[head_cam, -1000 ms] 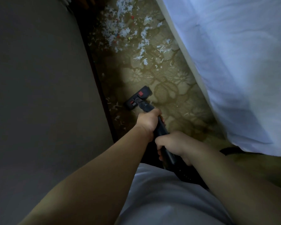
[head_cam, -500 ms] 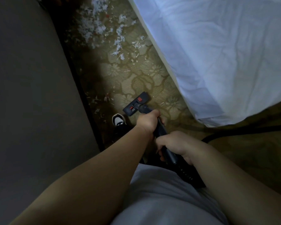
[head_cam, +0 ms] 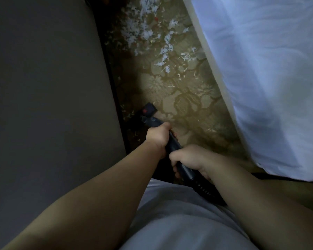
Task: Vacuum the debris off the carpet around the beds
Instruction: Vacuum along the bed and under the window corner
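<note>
A black vacuum wand (head_cam: 175,145) runs from my waist down to a black floor head (head_cam: 148,111) with a red mark, which sits on the patterned olive carpet (head_cam: 184,103) close to the left bed's edge. My left hand (head_cam: 158,137) grips the wand lower down, nearer the head. My right hand (head_cam: 190,158) grips it higher up, by the ribbed hose end. White paper-like debris (head_cam: 143,31) lies thick on the carpet at the far end of the aisle, and thinner scraps (head_cam: 130,116) lie beside the head.
A grey bed surface (head_cam: 43,105) fills the left side, with a dark base edge along the aisle. A white-sheeted bed (head_cam: 269,78) fills the right. The black hose (head_cam: 260,176) trails off under its corner. My light shirt covers the bottom of the view.
The floor head has shifted left toward the grey bed's base, onto the scraps there. The view swung back, so the shoe seen half a second ago is out of sight.
</note>
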Available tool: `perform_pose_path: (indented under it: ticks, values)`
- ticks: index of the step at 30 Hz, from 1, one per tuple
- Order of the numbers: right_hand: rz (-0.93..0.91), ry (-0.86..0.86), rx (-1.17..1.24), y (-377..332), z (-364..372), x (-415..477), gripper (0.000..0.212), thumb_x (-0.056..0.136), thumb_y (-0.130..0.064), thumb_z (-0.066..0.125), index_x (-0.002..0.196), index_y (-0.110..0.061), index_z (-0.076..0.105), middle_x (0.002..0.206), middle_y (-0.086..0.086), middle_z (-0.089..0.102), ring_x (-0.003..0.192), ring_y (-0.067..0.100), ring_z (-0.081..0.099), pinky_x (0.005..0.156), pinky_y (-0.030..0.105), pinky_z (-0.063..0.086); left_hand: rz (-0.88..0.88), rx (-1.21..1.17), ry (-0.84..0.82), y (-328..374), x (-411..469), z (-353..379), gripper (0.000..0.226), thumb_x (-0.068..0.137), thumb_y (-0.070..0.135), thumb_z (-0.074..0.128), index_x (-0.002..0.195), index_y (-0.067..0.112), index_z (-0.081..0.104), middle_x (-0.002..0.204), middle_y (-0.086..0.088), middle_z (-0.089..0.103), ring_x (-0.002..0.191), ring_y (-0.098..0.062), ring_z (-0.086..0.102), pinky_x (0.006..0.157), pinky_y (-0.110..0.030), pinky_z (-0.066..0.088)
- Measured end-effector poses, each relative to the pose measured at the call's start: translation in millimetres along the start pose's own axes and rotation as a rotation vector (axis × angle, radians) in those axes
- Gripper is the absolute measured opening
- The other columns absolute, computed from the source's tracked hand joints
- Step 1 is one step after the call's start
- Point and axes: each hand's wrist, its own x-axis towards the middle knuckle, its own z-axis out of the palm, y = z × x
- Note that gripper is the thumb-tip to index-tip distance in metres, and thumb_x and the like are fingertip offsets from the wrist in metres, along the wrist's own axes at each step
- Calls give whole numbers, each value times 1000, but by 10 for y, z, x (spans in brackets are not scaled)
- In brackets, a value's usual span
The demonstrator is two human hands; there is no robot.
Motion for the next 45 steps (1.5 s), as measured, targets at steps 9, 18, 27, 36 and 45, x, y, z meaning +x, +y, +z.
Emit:
perform_pose_path:
  ticks: [9, 18, 27, 36, 45]
  values:
    - [-59, 2, -21, -1086, 253, 523, 8, 82, -12, 68, 84, -5, 71, 65, 6, 71, 60, 22, 70, 60, 30, 54, 30, -7, 14, 1036, 520, -440, 11, 86, 11, 58, 90, 2, 56, 59, -10, 59, 50, -24, 56, 60, -39, 53]
    - [-34, -72, 3, -1496, 253, 696, 7, 83, -6, 62, 80, -2, 66, 62, 9, 65, 54, 22, 64, 52, 27, 50, 25, -27, 68, 1442, 673, -479, 9, 88, 12, 59, 84, 4, 55, 60, -10, 58, 51, -24, 54, 53, -33, 50]
    - [-83, -152, -225, -779, -351, 358, 5, 83, -7, 64, 80, -4, 65, 65, 11, 66, 54, 23, 64, 52, 26, 50, 58, -219, 161, 611, 283, 47, 11, 81, 14, 61, 83, 4, 59, 68, -13, 61, 56, -26, 58, 64, -40, 53]
    - [-6, -244, -434, 412, -1068, -121, 13, 87, -5, 61, 74, -2, 63, 58, 10, 63, 52, 23, 62, 49, 23, 49, 15, -428, 320, -688, -390, 932, 13, 73, 14, 60, 71, 1, 60, 62, -16, 62, 58, -32, 60, 61, -40, 53]
    - [102, -308, -556, 1239, -1292, -511, 5, 82, -7, 65, 78, -5, 65, 69, 13, 68, 61, 25, 67, 55, 29, 53, -49, -552, 364, -1636, -1050, 1258, 11, 88, 14, 61, 92, 5, 56, 64, -9, 63, 54, -23, 59, 61, -37, 54]
